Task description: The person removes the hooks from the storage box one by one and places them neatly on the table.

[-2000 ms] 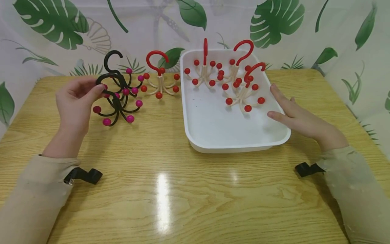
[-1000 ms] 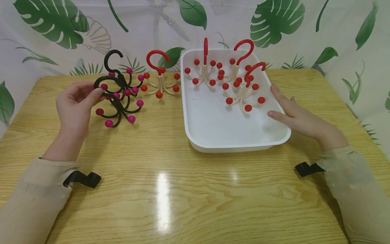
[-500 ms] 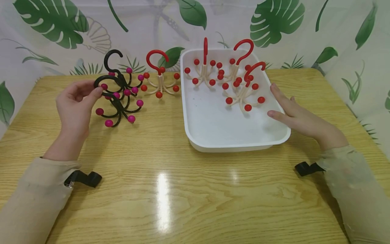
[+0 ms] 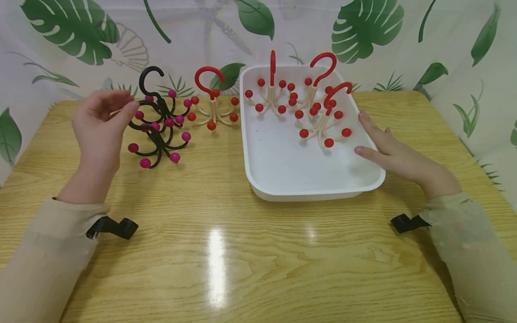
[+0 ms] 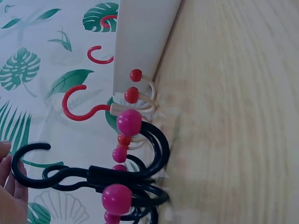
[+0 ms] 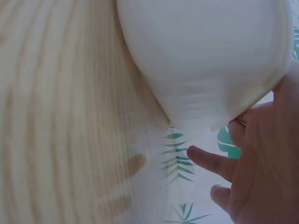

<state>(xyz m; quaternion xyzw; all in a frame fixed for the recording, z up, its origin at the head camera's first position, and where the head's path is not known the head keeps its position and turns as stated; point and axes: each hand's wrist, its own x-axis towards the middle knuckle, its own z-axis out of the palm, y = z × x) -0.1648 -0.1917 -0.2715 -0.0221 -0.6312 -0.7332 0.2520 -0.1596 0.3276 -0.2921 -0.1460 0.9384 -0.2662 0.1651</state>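
My left hand (image 4: 101,121) hovers just beside the hook top of the nearer black multi-arm hanger (image 4: 159,143), which stands on the table with pink balls on its arm ends. In the left wrist view, the fingers (image 5: 9,175) lie loosely by the black hook (image 5: 30,184) and are not curled round it. A second black hanger (image 4: 161,105) stands right behind. My right hand (image 4: 404,157) rests on the right rim of the white tray (image 4: 299,175), fingers extended. Inside the tray stand several cream hangers (image 4: 320,128) with red hooks and red balls.
One more cream hanger (image 4: 213,110) with a red hook stands on the table between the black hangers and the tray. The wooden table (image 4: 258,251) ends at a leaf-print backdrop (image 4: 194,27) behind.
The nearer black hanger was tilted slightly and settled on the table. My left hand then let go of its hook and rose a little. The right hand and tray stay put.
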